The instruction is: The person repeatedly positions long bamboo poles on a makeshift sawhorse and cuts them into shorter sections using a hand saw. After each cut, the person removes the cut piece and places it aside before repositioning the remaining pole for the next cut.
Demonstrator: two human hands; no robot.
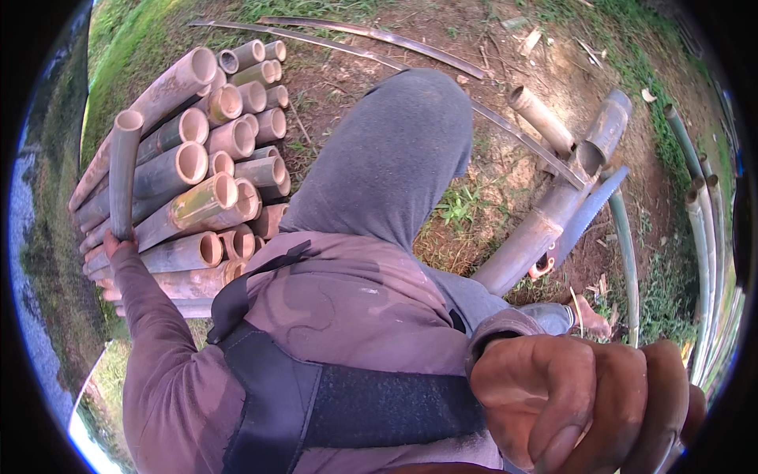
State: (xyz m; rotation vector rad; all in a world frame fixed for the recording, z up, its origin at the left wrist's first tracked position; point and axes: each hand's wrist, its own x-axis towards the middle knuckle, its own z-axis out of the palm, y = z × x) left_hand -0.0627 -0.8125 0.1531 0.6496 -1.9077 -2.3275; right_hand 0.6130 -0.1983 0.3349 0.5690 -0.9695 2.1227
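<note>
The left hand's fingers [110,241] are wrapped around the lower end of a short bamboo piece [124,170], which stands nearly upright with its hollow end at the top, just in front of the left edge of the stack. The left hand [113,246] itself is mostly hidden behind the sleeve of the mauve jacket [158,347].

The right hand [584,399], very near the camera at the lower right, has its fingers curled into a tight fist; something thin seems to run through it, but what it is cannot be told.

Outward from the left hand lies the stack of cut bamboo tubes [213,158], their open round ends facing right. Between the two hands the person's grey-clad knee [395,158] rises and blocks the middle of the ground. To its right, a long bamboo pole [553,213] lies slanting on the bare soil, with a saw [588,213] resting along it and a shorter tube [541,118] beyond. Thin split bamboo strips [371,35] lie on the far side.

More slim poles [699,213] line the right edge against the grass. Open soil shows between the knee and the long pole.
</note>
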